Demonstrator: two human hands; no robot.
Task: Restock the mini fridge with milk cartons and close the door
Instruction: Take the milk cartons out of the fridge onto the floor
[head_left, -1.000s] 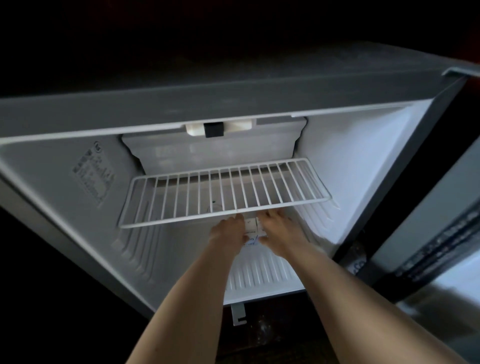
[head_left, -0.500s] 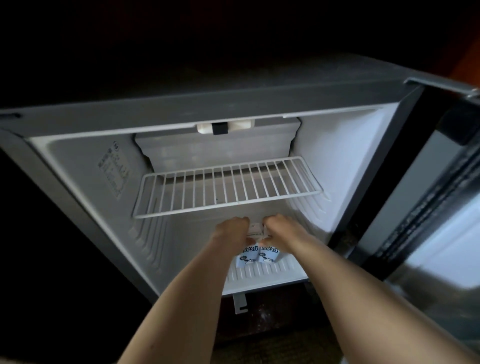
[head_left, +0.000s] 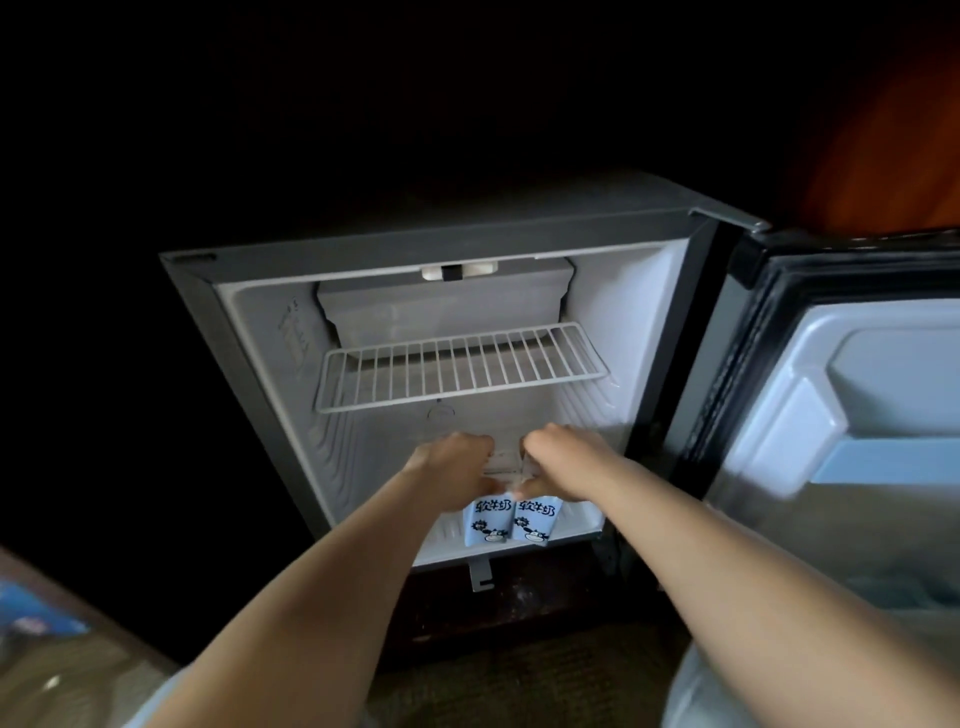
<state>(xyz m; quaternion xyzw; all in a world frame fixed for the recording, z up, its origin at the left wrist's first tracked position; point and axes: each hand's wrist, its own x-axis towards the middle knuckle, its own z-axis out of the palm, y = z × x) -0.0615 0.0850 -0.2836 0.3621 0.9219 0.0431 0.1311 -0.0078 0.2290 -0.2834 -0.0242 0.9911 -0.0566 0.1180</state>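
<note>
— What are the two hands doing inside the small grey mini fridge (head_left: 249, 364)?

— Both reach into its white lower compartment, beneath the white wire shelf (head_left: 460, 366); the left hand (head_left: 453, 466) is curled over the top of the left pale-blue milk carton with a cartoon cow and black lettering (head_left: 487, 522); the right hand (head_left: 558, 464) is curled over the top of the matching right pale-blue milk carton (head_left: 536, 521).

— How far open are they?

— Fingers are bent down and drawn in, each hand closed on its carton's upper end; the thumbs meet the cartons near the middle, almost touching one another; the fingertips behind the cartons are hidden, so how tightly they grip cannot be told.

— And the cartons themselves?

— They stand side by side, touching, at the front edge of the fridge floor, printed faces towards the camera, tilted slightly outward at the base.

— The door?

— The dark-framed fridge door with its pale moulded inner liner (head_left: 852, 415) hangs wide open at the right; bare forearms stretch from the bottom corners to the fridge.
</note>
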